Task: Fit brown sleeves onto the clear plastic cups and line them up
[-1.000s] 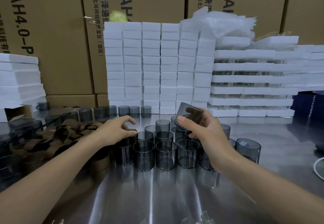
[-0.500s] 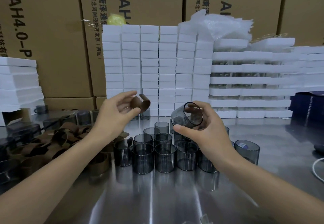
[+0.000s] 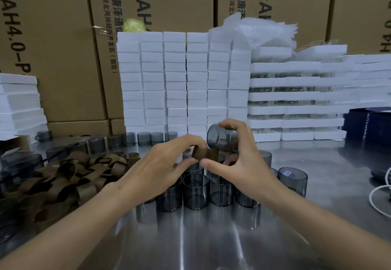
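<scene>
Half a sec ago the hands were apart; now they meet at frame centre. The left hand point(image 3: 167, 164) pinches the brown sleeve point(image 3: 204, 154), the right hand point(image 3: 243, 164) clamps its fingers round the tilted cup point(image 3: 220, 140) just above it. Sleeve not on yet; fitting prob. begins.

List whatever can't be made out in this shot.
All in the head view:
- Sleeve: mostly covered by the left hand and right hand; whether it touches the cup is unclear.
- Table cups: back rows hidden behind the hands; no count.
- Cable: cut off by the right edge.
- Yellow thing: half hidden behind the foam stack; unidentifiable.
</scene>
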The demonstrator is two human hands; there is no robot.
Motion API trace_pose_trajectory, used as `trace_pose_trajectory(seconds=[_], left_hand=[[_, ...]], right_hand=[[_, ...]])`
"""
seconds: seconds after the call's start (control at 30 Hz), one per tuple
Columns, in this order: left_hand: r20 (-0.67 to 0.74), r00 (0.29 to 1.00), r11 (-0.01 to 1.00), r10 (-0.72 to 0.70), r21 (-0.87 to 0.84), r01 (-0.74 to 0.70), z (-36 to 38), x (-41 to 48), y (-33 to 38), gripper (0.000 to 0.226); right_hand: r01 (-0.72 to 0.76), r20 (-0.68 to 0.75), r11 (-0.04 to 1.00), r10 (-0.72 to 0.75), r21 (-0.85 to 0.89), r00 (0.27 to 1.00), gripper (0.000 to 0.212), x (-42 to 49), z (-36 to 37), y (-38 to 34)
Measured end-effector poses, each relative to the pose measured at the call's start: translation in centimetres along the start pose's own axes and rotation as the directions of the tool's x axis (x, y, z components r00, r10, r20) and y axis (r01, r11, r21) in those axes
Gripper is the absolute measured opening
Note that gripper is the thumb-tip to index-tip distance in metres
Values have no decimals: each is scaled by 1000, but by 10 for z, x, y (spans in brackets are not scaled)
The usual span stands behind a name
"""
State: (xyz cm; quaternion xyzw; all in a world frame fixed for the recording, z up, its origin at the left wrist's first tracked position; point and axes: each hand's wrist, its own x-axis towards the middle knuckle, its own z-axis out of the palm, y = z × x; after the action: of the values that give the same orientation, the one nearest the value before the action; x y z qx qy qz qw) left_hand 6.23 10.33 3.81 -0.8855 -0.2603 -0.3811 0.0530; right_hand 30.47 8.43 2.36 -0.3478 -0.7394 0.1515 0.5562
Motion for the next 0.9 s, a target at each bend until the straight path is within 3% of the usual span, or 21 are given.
trace_pose_trajectory(seconds=[0.17, 0.57, 0.77, 0.9], left_hand=[[-102, 995, 1000, -8, 9, 9, 2, -2, 4, 42], [-334, 921, 974, 200, 171, -150, 9, -1, 14, 31], [-394, 919, 998, 19, -46, -40, 12, 0, 25, 28], [-420, 902, 981, -104, -190, 25, 13, 2, 37, 34]], right_hand=[[52, -13, 999, -52, 11, 999, 82, -1, 2, 0], [53, -58, 987, -44, 154, 997, 77, -4, 3, -9], [90, -97, 978, -73, 188, 993, 59, -6, 1, -18], [42, -113, 972, -16, 230, 993, 61, -5, -1, -24]])
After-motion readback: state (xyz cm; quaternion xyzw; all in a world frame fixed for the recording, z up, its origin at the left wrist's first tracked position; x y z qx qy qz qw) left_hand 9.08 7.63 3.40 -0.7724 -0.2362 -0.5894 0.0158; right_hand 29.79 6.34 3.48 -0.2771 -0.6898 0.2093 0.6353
